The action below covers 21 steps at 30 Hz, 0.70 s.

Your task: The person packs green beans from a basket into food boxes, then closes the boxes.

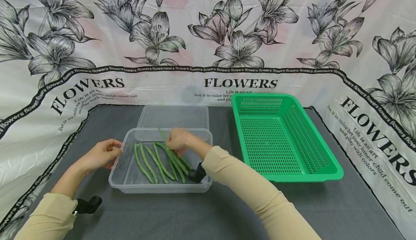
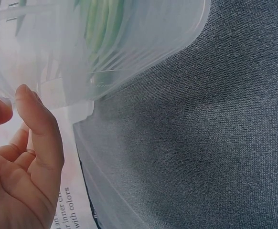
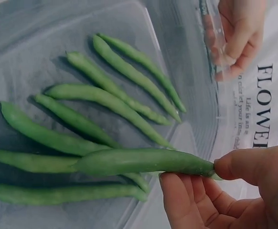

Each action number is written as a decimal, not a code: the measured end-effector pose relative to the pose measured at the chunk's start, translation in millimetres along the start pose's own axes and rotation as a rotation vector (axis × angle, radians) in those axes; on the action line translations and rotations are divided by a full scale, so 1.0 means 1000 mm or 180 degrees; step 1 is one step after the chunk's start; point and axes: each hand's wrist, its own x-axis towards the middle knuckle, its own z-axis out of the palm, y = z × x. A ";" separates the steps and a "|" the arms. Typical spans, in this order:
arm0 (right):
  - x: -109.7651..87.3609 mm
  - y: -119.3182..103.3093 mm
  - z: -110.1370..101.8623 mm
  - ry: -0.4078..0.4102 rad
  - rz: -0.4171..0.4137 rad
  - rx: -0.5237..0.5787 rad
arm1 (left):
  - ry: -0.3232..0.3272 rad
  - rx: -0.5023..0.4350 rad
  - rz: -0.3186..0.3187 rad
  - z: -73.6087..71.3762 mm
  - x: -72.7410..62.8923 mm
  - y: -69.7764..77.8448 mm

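My right hand (image 1: 179, 139) is over the clear plastic container (image 1: 156, 188), pinching a green bean (image 3: 144, 161) near one end between thumb and fingers. The bean overlaps others below it in the right wrist view. Several more green beans (image 1: 150, 163) lie side by side on the container's floor, from its middle toward the right. At the container's left wall, my left hand (image 1: 103, 153) holds the rim with thumb and fingertips, as the left wrist view (image 2: 31, 157) also shows.
Behind the container lies a flat clear lid (image 1: 173, 116). A green slotted basket (image 1: 289, 178) stands to the right with no beans in it. Grey cloth (image 1: 136, 218) covers the table, and a flower-printed curtain (image 1: 169, 83) hangs along the back and sides.
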 end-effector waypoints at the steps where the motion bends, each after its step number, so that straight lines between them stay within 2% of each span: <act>1: 0.000 0.000 0.001 -0.0024 -0.0004 -0.0021 | 0.0000 0.0003 -0.0002 0.000 0.000 0.000; 13: 0.001 -0.007 0.012 -0.0120 0.0078 -0.0104 | 0.0012 0.0012 -0.0007 -0.001 -0.001 0.002; 21: 0.000 -0.001 0.007 -0.0026 0.0035 0.0112 | 0.0031 0.0006 -0.0056 -0.001 -0.001 0.001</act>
